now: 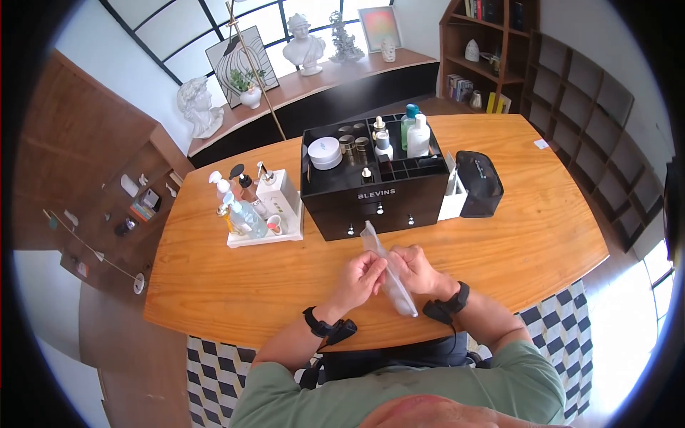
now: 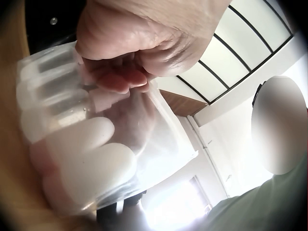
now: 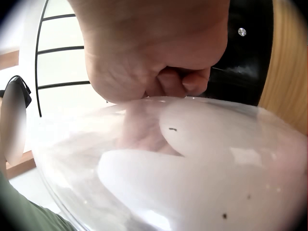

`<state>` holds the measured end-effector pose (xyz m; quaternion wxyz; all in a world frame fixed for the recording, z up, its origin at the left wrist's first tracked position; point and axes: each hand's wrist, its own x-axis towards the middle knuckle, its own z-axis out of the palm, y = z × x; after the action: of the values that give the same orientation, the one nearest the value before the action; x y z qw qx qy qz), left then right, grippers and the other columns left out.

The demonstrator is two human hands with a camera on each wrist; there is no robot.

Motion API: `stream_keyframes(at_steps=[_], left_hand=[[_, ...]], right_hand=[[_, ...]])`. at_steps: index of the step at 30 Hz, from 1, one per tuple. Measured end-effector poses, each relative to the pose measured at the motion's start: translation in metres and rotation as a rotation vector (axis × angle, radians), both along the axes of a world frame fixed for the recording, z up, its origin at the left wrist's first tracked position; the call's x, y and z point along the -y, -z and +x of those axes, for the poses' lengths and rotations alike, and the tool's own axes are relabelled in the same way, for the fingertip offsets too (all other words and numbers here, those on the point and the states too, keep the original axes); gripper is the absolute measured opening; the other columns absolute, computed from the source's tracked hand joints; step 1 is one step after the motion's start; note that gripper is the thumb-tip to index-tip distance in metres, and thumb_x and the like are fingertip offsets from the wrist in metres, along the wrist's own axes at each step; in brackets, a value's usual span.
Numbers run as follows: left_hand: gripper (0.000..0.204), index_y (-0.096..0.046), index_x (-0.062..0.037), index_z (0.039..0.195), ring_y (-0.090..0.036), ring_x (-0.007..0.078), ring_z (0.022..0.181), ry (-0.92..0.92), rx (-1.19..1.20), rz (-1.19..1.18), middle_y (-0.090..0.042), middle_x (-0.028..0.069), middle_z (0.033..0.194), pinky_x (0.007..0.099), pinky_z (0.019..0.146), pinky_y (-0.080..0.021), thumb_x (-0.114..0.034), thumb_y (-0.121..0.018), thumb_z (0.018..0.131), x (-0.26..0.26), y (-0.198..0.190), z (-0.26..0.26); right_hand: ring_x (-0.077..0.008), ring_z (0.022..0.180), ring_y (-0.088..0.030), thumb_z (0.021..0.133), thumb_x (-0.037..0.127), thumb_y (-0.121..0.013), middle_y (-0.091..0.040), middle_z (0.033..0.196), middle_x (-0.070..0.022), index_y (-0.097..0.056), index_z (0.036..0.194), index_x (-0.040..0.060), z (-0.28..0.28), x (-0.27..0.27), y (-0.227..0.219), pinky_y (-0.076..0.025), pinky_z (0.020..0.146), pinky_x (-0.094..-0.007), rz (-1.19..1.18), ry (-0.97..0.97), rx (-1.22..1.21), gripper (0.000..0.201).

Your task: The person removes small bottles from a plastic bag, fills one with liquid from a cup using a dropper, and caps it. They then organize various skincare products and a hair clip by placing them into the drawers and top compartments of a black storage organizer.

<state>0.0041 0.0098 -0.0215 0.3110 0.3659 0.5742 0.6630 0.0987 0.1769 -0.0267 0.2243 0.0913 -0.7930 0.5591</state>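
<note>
Two hands, one clear bag [image 1: 400, 298], both gripping the plastic

Left hand [image 1: 362, 279] and right hand [image 1: 417, 270] have fingers curled onto it from either side, probably to steady it, near the front of the black organizer [image 1: 342, 214]. White rounded pieces [image 2: 98, 171] sit inside, maybe sponges, hard to swear through shiny plastic. Organizer's top holds bottles [image 1: 418, 137] and a round jar [image 1: 325, 154]; the white tray [image 1: 267, 241] corrals pump bottles [image 1: 247, 220].

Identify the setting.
Probably a home or studio room: a wooden table, a black cosmetics organizer with bottles, and a shelf of white busts by the windows.
</note>
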Motion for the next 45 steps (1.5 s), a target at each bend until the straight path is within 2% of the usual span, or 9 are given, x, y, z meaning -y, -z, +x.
stream_keyframes(at_steps=[1, 5, 10, 14, 17, 19, 23, 31, 45], left_hand=[[0.028, -0.061, -0.0035, 0.094, -0.052, 0.0053, 0.054, 0.005, -0.001, -0.004, -0.059, -0.0014, 0.069, 0.0208, 0.050, -0.042, -0.027, -0.058, 0.109, 0.000, 0.002, -0.002], [0.029, -0.063, -0.0042, 0.097, -0.052, 0.0053, 0.053, 0.034, -0.056, -0.018, -0.060, -0.0004, 0.071, 0.0205, 0.049, -0.042, -0.029, -0.055, 0.110, 0.001, 0.005, -0.009], [0.031, -0.063, -0.0052, 0.098, -0.052, 0.0053, 0.053, 0.036, -0.208, -0.065, -0.060, 0.0005, 0.072, 0.0205, 0.048, -0.040, -0.032, -0.054, 0.110, 0.003, 0.000, -0.013], [0.029, -0.062, -0.0054, 0.096, -0.049, 0.0052, 0.052, 0.125, 0.055, -0.139, -0.058, -0.0006, 0.071, 0.0205, 0.048, -0.039, -0.030, -0.054, 0.110, 0.006, -0.009, -0.012], [0.028, -0.060, -0.0061, 0.094, -0.048, 0.0052, 0.052, 0.174, 0.199, -0.094, -0.057, -0.0006, 0.071, 0.0204, 0.048, -0.039, -0.028, -0.054, 0.110, 0.004, 0.000, -0.016], [0.028, -0.059, -0.0066, 0.093, -0.047, 0.0052, 0.051, 0.192, 0.254, -0.077, -0.056, -0.0006, 0.070, 0.0201, 0.048, -0.038, -0.028, -0.054, 0.110, 0.005, 0.004, -0.017], [0.027, -0.059, -0.0071, 0.093, -0.047, 0.0045, 0.052, 0.187, 0.254, -0.040, -0.057, -0.0010, 0.071, 0.0195, 0.049, -0.038, -0.027, -0.055, 0.110, 0.005, 0.006, -0.018], [0.025, -0.065, -0.0046, 0.099, -0.048, 0.0041, 0.056, 0.105, 0.085, -0.034, -0.057, -0.0015, 0.071, 0.0208, 0.052, -0.042, -0.026, -0.058, 0.109, 0.003, 0.008, -0.014], [0.028, -0.067, -0.0053, 0.101, -0.049, 0.0045, 0.056, 0.168, 0.081, -0.145, -0.056, -0.0028, 0.069, 0.0201, 0.051, -0.039, -0.029, -0.055, 0.110, 0.007, 0.003, -0.017]], right_hand=[[-0.0262, 0.065, -0.070, 0.105, 0.015, -0.053, -0.070, 0.074, -0.0147, -0.066, 0.088, -0.0008, 0.001, 0.002, 0.000, -0.055, 0.061, -0.0362, -0.166, -0.009, 0.050, 0.027], [-0.0218, 0.068, -0.072, 0.106, 0.016, -0.051, -0.073, 0.076, -0.0114, -0.067, 0.089, -0.0005, 0.000, 0.002, -0.002, -0.056, 0.062, -0.0338, -0.107, -0.013, 0.067, 0.029], [-0.0301, 0.059, -0.067, 0.102, 0.014, -0.057, -0.066, 0.068, -0.0148, -0.064, 0.081, -0.0004, -0.001, 0.000, 0.000, -0.052, 0.056, -0.0364, 0.094, 0.066, -0.025, 0.027], [-0.0343, 0.053, -0.059, 0.100, 0.014, -0.060, -0.062, 0.064, -0.0163, -0.062, 0.078, -0.0003, -0.002, 0.000, 0.006, -0.048, 0.052, -0.0384, 0.082, 0.082, -0.027, 0.026], [-0.0270, 0.052, -0.055, 0.100, 0.015, -0.061, -0.059, 0.063, -0.0142, -0.060, 0.078, -0.0002, -0.003, -0.002, 0.013, -0.045, 0.052, -0.0367, 0.089, 0.063, -0.026, 0.027], [-0.0172, 0.057, -0.052, 0.101, 0.017, -0.060, -0.059, 0.065, -0.0107, -0.060, 0.079, -0.0004, -0.003, 0.001, 0.016, -0.045, 0.055, -0.0339, -0.118, 0.023, 0.021, 0.028], [-0.0104, 0.062, -0.051, 0.103, 0.020, -0.060, -0.060, 0.067, -0.0062, -0.062, 0.081, -0.0003, -0.006, -0.003, 0.031, -0.044, 0.056, -0.0331, -0.254, -0.024, 0.083, 0.030], [-0.0126, 0.092, -0.069, 0.109, 0.026, -0.059, -0.074, 0.102, -0.0077, -0.070, 0.113, -0.0052, 0.001, 0.000, 0.002, -0.055, 0.083, -0.0288, -0.385, -0.314, 0.211, 0.033], [-0.0153, 0.091, -0.072, 0.111, 0.021, -0.052, -0.076, 0.098, -0.0099, -0.071, 0.108, -0.0038, -0.002, 0.001, 0.008, -0.058, 0.084, -0.0306, -0.399, -0.313, 0.204, 0.031]])
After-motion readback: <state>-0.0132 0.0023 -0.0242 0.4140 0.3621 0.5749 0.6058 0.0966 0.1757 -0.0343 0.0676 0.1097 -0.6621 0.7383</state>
